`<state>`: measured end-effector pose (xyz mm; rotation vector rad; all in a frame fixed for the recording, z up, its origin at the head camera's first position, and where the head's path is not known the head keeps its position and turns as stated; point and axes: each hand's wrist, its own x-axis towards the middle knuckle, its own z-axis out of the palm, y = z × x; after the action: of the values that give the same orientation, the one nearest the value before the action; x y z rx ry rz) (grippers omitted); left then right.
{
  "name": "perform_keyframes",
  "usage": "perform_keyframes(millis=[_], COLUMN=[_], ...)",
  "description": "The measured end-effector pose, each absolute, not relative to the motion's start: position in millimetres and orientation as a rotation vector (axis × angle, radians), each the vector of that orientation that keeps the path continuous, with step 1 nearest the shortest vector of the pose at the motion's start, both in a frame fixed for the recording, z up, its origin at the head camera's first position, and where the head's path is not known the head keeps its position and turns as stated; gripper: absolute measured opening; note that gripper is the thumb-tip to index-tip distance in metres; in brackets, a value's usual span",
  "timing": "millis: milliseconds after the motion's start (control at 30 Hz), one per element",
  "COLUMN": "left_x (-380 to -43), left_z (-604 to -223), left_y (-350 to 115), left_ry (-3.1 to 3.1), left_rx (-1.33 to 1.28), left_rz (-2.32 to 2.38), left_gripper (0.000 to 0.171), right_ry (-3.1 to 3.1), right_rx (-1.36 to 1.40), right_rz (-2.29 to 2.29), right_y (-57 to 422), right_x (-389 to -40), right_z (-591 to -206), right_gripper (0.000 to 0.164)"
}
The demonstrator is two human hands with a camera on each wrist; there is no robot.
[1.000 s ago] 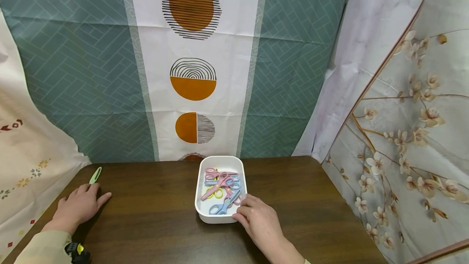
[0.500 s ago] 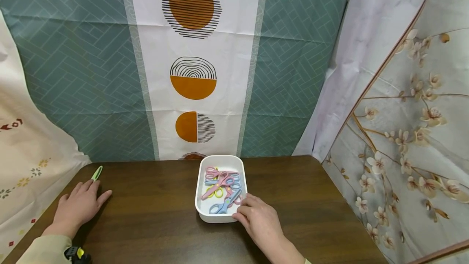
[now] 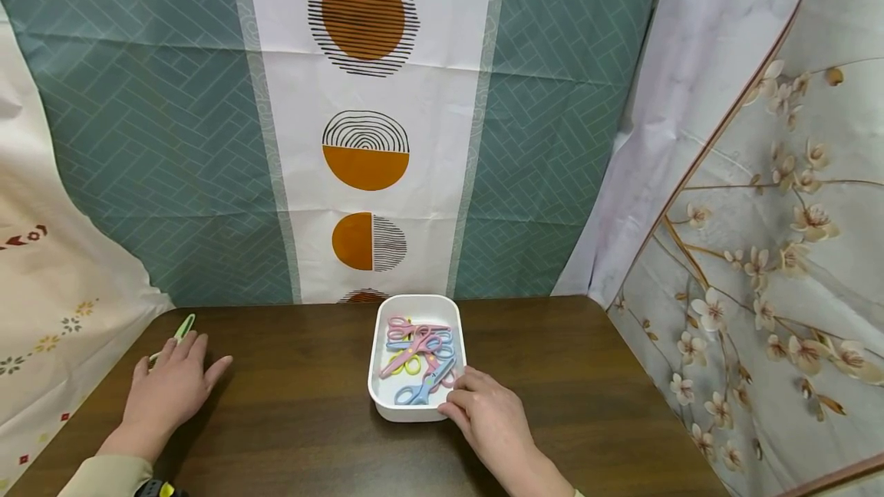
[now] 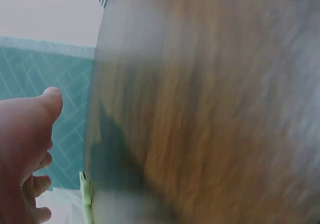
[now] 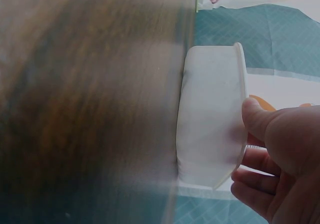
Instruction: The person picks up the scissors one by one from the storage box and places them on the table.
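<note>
In the head view my left hand (image 3: 169,390) is over the left side of the table, palm down, fingers spread and nothing held. Beyond its fingertips a slim light green item (image 3: 185,326) with a slotted end lies near the back left corner, part of it hidden by the hand. The left wrist view shows the green item (image 4: 86,199) beyond the loosely bent fingers. My right hand (image 3: 490,413) pinches the near right corner of a white plastic box (image 3: 383,405). Its thumb (image 5: 257,116) presses the outer wall below the rim. Pink scissors (image 3: 414,350), blue scissors (image 3: 427,383) and yellow scissors (image 3: 413,364) lie jumbled inside.
The brown wooden table (image 3: 290,405) carries the box near its back edge. A green and white patterned cloth (image 3: 373,90) hangs right behind it. Floral cloths hang at the right (image 3: 760,290) and at the left (image 3: 62,274).
My left hand has moved right and slightly back, and more of the green item shows behind its fingers. The right hand and the box have stayed in place.
</note>
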<state>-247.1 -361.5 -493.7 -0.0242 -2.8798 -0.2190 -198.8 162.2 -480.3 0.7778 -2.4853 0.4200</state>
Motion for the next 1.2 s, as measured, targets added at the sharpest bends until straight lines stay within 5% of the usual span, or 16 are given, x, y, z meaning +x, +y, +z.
perform_keyframes(millis=[1200], left_x=[-221], left_z=[-471], left_y=[-240], left_ry=[-2.766], left_rx=[-0.306], left_rz=[-0.216], left_gripper=[0.076], right_ry=[-2.527], right_rx=[0.781], right_rz=[0.422], right_y=[163], right_x=[-201], right_z=[-481], right_gripper=[0.013])
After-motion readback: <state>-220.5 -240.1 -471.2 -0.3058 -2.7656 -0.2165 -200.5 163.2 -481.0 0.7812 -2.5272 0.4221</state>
